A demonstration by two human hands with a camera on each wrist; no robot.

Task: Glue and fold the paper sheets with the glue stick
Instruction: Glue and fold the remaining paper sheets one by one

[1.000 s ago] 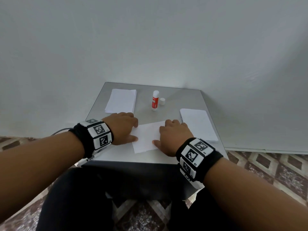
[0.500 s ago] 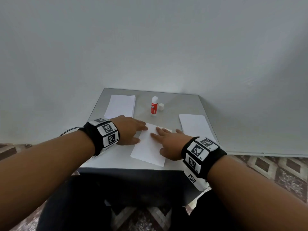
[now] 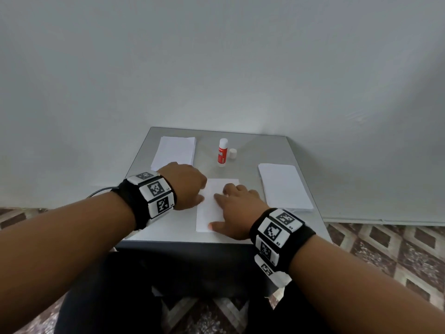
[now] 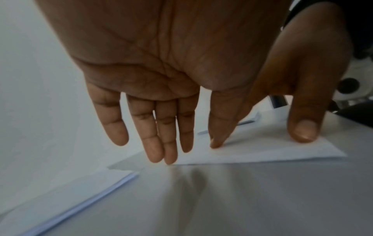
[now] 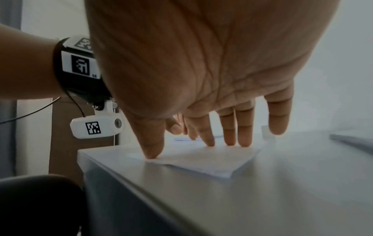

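Both hands down flat on the folded sheet (image 3: 212,208) near the front edge of the table (image 3: 277,150), middle of that edge. Right hand (image 3: 237,213) spread wide, fingers straight, thumb planted at the sheet's near corner and fingertips (image 5: 230,142) pressing further back; nothing gripped, just weight on paper. Left hand (image 3: 185,185) at the sheet's left edge, fingers straight and relaxed, tips touching the paper's edge, holding nothing either. Risk here, by the look of it: pressing unevenly and sliding the top layer across wet glue, leaving the edges out of line or a crooked crease. Could also skid the whole sheet toward the front edge, with the table surface looking smooth and the thumb so close to the drop. Glue squeezing out at the seam and sticking to fingertips also possible, though no glue visible from here. Sheet itself white, narrow, lying flat, edges crisp, a slightly doubled edge showing in the right wrist view. Glue stick (image 3: 222,153) upright toward the back edge, red label, uncapped, its cap (image 3: 232,153) just beside it on the right. One paper stack (image 3: 174,153) at the back left corner, another stack (image 3: 285,186) along the right edge, both well apart from the hands.
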